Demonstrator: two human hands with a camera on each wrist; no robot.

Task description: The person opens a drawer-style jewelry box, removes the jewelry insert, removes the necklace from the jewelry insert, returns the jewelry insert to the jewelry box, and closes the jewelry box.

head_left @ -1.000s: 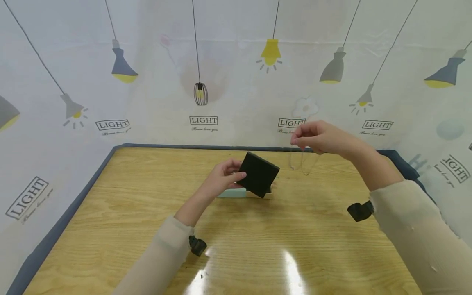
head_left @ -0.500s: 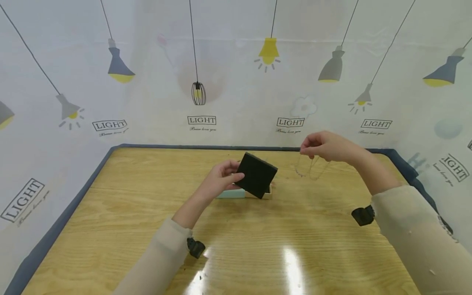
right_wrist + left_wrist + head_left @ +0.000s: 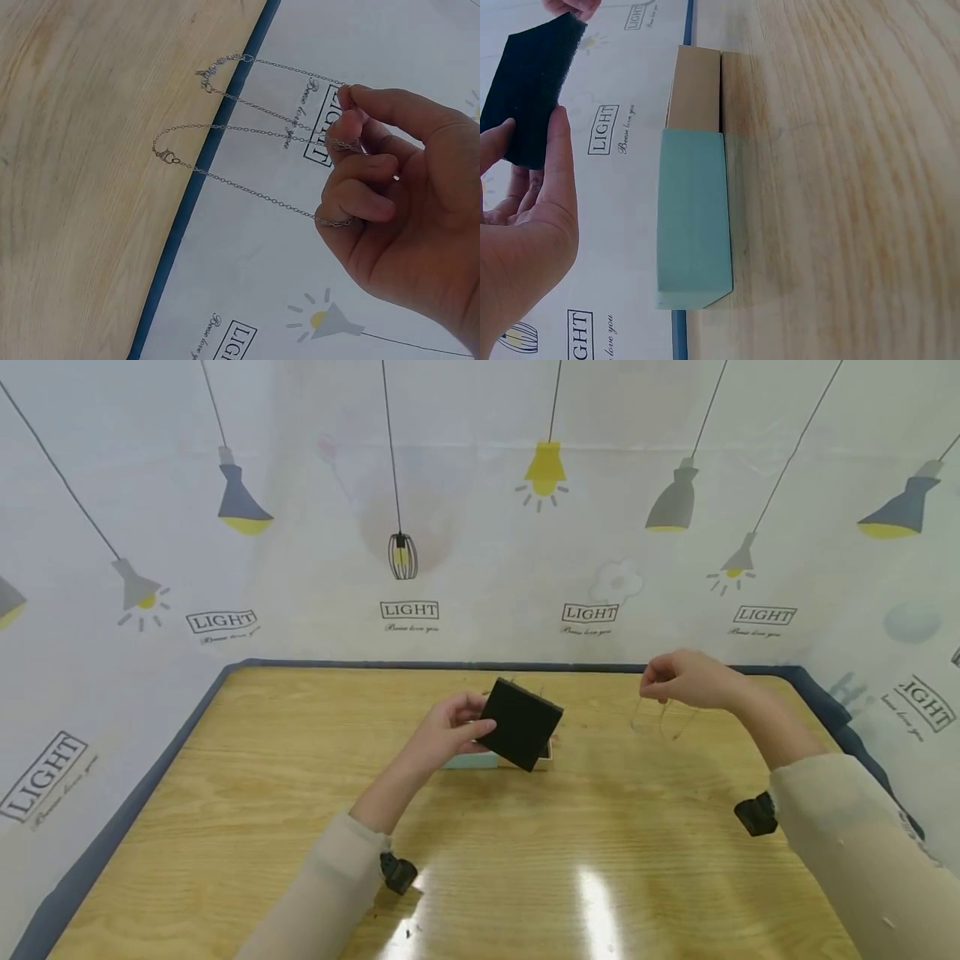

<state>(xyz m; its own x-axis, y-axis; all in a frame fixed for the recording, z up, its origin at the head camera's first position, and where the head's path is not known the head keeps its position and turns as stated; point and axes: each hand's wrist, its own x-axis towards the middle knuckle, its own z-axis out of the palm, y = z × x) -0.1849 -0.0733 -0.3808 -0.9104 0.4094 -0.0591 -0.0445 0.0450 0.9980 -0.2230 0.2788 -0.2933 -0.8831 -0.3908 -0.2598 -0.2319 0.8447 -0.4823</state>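
Observation:
My left hand [image 3: 442, 732] pinches a thin square black foam pad [image 3: 521, 724] between thumb and fingers, tilted above the table. Behind and below the pad lies a box with a mint-green sleeve [image 3: 694, 217] and a tan drawer [image 3: 696, 90] partly slid out; the pad covers much of it in the head view. Off to the right, my right hand [image 3: 693, 681] holds a fine silver necklace [image 3: 262, 133] with fingers curled. Its chain hangs in two loops, one with a small lobster clasp [image 3: 166, 157], the other with a row of sparkling stones [image 3: 211, 69].
The wooden table [image 3: 495, 852] has a dark blue border along its back and sides. A white backdrop [image 3: 480, 527] printed with lamps stands behind it. Small dark specks lie near the front, by the left wrist camera [image 3: 398, 873].
My right hand has moved right and lower in the head view, carrying the dangling necklace with it. The left hand and foam pad have stayed almost in place.

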